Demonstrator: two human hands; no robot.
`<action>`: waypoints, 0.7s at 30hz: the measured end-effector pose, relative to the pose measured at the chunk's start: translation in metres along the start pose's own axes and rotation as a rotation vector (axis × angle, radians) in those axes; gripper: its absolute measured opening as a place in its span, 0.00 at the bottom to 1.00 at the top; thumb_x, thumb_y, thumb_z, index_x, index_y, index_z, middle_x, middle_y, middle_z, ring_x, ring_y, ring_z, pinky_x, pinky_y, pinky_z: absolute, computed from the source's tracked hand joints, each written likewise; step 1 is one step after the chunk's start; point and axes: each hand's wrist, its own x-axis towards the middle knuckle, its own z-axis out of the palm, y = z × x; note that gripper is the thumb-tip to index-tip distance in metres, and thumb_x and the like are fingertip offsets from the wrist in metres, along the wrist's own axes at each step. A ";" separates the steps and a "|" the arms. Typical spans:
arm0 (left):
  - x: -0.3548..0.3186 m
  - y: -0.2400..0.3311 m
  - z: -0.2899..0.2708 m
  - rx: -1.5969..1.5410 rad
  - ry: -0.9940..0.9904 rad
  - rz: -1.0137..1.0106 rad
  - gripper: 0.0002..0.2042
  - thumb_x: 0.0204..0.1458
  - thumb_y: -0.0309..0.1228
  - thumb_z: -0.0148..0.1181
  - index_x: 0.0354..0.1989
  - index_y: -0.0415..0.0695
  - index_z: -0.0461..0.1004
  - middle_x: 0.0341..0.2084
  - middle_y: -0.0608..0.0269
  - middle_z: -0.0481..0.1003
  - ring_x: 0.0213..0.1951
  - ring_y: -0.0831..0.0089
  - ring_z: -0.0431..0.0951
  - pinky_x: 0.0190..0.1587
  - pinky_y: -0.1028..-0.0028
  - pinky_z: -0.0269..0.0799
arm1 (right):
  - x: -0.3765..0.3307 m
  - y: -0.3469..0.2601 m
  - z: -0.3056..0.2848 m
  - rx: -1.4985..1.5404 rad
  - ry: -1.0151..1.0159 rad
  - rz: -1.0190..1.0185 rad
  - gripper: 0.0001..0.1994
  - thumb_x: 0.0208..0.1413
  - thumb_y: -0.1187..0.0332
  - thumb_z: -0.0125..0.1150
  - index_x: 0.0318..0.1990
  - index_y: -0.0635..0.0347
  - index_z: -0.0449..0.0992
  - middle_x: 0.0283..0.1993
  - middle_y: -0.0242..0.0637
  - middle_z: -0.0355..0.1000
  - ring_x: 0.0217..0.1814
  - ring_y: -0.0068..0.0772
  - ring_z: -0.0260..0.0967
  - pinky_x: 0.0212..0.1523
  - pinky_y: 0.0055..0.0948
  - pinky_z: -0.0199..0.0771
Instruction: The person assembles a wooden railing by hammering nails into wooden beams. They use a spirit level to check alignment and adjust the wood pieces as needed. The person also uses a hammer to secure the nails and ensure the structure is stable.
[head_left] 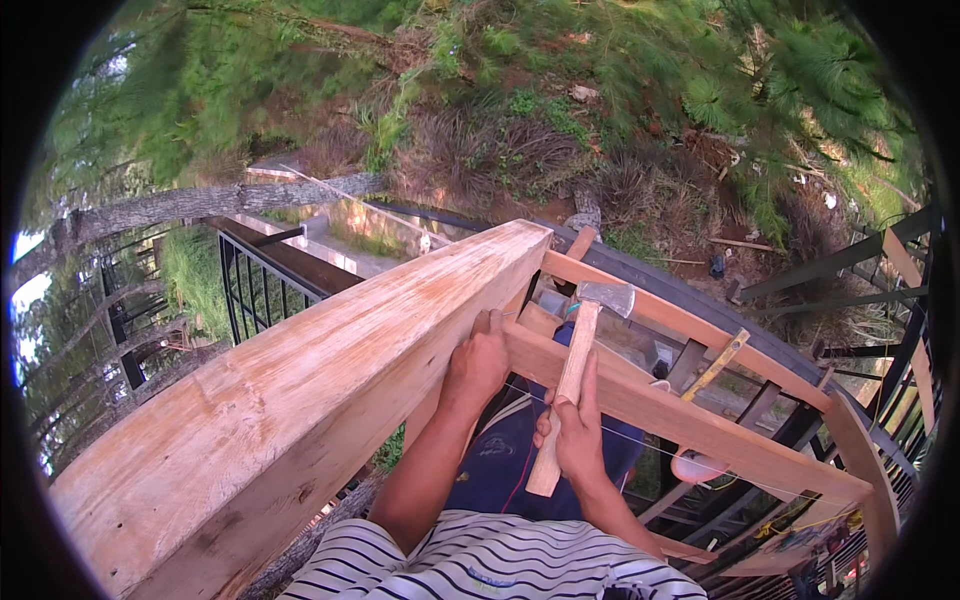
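Note:
My right hand (577, 425) is wrapped round the pale wooden handle of a small hatchet (575, 370). Its grey metal head (612, 298) points up and away from me, above a narrow plank (660, 405). Against the side of a thick timber beam (330, 340), my left hand (480, 362) is closed, its fingertips pinched where the plank's end meets the beam. A thin sliver shows by those fingertips, too small to name. The hatchet head is apart from the left hand and the beam.
A second plank (700, 325) runs beyond the first, with a yellow level-like bar (716, 364) lying across. A thin string (640, 440) crosses near my right hand. Black metal railing (255, 275) stands at left. Below are dark metal beams, a tree trunk (200, 215) and a planted slope.

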 end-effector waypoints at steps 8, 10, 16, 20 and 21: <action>0.003 -0.010 0.013 -0.054 0.011 0.015 0.31 0.60 0.28 0.42 0.74 0.37 0.53 0.42 0.30 0.79 0.44 0.41 0.84 0.52 0.49 0.77 | 0.004 -0.003 0.008 0.090 0.010 0.106 0.43 0.65 0.77 0.40 0.80 0.29 0.30 0.44 0.39 0.64 0.28 0.27 0.65 0.26 0.29 0.73; 0.002 -0.009 0.010 -0.046 0.046 0.038 0.32 0.59 0.28 0.43 0.74 0.37 0.52 0.41 0.30 0.80 0.44 0.42 0.84 0.51 0.49 0.77 | 0.005 -0.004 0.011 0.183 0.147 -0.025 0.42 0.65 0.76 0.39 0.80 0.26 0.29 0.43 0.39 0.64 0.27 0.26 0.64 0.25 0.28 0.72; -0.002 -0.004 0.001 -0.093 -0.028 0.008 0.26 0.59 0.27 0.45 0.67 0.35 0.59 0.61 0.35 0.69 0.47 0.39 0.81 0.52 0.49 0.77 | 0.014 -0.015 0.012 0.050 -0.094 0.281 0.42 0.66 0.76 0.39 0.80 0.26 0.30 0.42 0.37 0.64 0.28 0.27 0.63 0.27 0.29 0.72; -0.003 -0.006 0.000 -0.118 0.018 0.013 0.25 0.59 0.27 0.47 0.66 0.35 0.60 0.61 0.36 0.70 0.48 0.39 0.81 0.52 0.50 0.77 | 0.012 -0.020 0.007 0.080 0.026 0.160 0.42 0.65 0.76 0.39 0.80 0.27 0.30 0.41 0.37 0.65 0.28 0.26 0.63 0.26 0.29 0.72; -0.006 -0.006 0.001 -0.121 0.008 0.003 0.24 0.59 0.27 0.48 0.65 0.34 0.61 0.60 0.36 0.70 0.49 0.39 0.80 0.52 0.51 0.77 | 0.010 -0.021 0.006 0.095 0.089 0.095 0.42 0.65 0.76 0.39 0.80 0.28 0.29 0.41 0.37 0.65 0.28 0.26 0.63 0.26 0.28 0.71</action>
